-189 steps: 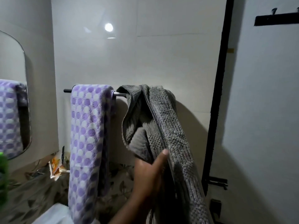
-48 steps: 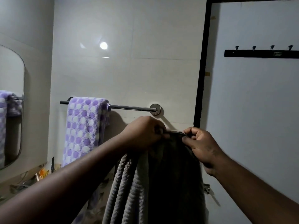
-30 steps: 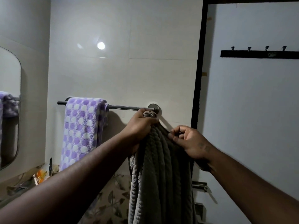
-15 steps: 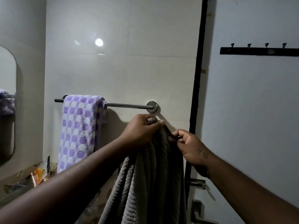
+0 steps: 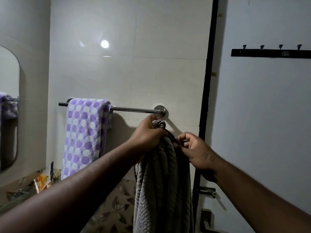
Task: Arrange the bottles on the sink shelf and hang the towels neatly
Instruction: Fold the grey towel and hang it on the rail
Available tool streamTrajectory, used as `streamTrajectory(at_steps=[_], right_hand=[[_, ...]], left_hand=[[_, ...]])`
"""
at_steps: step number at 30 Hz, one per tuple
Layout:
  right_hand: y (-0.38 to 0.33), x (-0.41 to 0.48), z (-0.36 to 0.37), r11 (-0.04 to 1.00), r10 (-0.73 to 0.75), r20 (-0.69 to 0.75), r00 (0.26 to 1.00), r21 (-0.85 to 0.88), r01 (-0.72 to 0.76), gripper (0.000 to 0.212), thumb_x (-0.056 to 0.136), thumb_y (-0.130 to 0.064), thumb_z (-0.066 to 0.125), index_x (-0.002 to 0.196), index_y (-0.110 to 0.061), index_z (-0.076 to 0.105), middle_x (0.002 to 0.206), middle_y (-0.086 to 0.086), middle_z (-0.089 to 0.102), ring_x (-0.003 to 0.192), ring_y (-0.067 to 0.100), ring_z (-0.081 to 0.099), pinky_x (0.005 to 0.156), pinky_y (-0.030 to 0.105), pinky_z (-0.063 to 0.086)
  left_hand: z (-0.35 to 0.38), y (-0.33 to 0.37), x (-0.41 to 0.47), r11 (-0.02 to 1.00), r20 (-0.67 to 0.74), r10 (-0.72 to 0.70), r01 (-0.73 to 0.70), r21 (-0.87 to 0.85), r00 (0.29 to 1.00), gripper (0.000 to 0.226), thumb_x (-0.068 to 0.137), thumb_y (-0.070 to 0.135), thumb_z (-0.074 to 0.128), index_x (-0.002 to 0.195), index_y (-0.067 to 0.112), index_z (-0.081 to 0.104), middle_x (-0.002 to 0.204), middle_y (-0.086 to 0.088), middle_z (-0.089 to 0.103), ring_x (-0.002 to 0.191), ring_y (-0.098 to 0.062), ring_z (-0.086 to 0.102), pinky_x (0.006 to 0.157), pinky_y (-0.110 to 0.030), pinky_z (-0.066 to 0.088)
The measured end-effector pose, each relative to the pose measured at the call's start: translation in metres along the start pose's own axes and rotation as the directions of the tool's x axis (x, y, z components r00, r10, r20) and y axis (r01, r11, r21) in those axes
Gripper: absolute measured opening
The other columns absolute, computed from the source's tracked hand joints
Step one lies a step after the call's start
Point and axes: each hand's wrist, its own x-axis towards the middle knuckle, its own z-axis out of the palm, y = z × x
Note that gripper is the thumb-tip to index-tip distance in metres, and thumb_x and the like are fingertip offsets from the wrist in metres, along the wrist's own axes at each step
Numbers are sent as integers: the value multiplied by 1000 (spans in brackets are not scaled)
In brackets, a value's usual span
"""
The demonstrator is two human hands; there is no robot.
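Observation:
A grey ribbed towel hangs bunched in long folds from both my hands, just below the right end of the chrome towel rail. My left hand grips its top edge close under the rail's round wall mount. My right hand pinches the top edge a little lower and to the right. A purple and white dotted towel is draped over the rail's left part. No bottles are in view.
A mirror is on the left wall above a shelf with an orange packet. A black door frame stands right of the rail. On the door are a black hook strip and a metal handle.
The grey towel came off the rail, where it hung crumpled, and both hands now hold its top edge. Over the last second the hands stayed just under the rail's right end.

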Motion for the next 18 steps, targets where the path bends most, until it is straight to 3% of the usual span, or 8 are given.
streamTrajectory(at_steps=[3,6,8,9,11,12,16,18], right_hand=[[2,-8,-5,974,92,102,991,-215,-68,18,92,-13,72,105,-2,66,84,9,69,74,15,65,64,24,55],[7,-8,-5,936,43,-10,999,-348,-44,8,94,-19,71,94,-11,70,82,5,73,71,11,66,69,29,54],[6,-5,-3,951,-9,-89,996,-307,-19,9,96,-11,66,92,-15,72,84,3,75,77,15,68,78,37,57],[4,-3,-3,960,-24,-112,993,-281,-8,14,96,-5,63,92,-15,73,84,3,75,79,16,68,80,38,57],[-2,-3,-3,961,-80,-133,988,-274,41,10,94,-3,65,94,-10,73,84,11,74,77,19,65,76,35,55],[-5,-4,-4,958,-109,-133,985,-279,68,4,93,-6,68,94,-8,71,85,15,73,76,19,63,73,34,53],[-1,-9,-8,945,-85,-146,986,-326,33,18,90,-22,75,94,-8,65,76,9,64,65,18,58,63,34,49],[6,-9,-8,932,-68,-180,981,-363,-2,17,89,-23,76,91,-10,66,74,7,67,62,17,59,61,36,49]], left_hand=[[1,-6,1,1000,-26,-22,22,-8,999,21,91,7,69,86,22,56,70,0,63,62,-9,59,62,-24,47],[0,-8,-1,996,9,-55,56,-65,998,23,91,29,76,90,13,60,72,-3,65,66,-15,60,67,-31,49],[0,-8,-2,983,138,22,-46,176,990,45,75,52,85,96,18,66,76,7,67,69,-9,60,68,-29,49],[0,-8,-3,910,220,52,-137,391,974,52,66,61,86,100,25,69,81,13,69,73,-6,62,70,-27,51],[0,-5,-4,690,292,79,-264,674,953,49,64,62,84,105,40,71,89,15,72,86,-8,68,76,-29,57],[-1,-3,-3,673,269,95,-261,692,958,38,69,56,81,103,43,72,90,14,74,88,-12,70,78,-32,58],[-3,-4,0,842,63,172,-179,508,983,20,70,45,64,79,29,71,71,10,72,71,-13,68,71,-41,59],[0,-4,1,904,7,145,-136,406,989,33,77,48,72,65,19,59,54,11,55,54,-10,52,59,-38,51]])
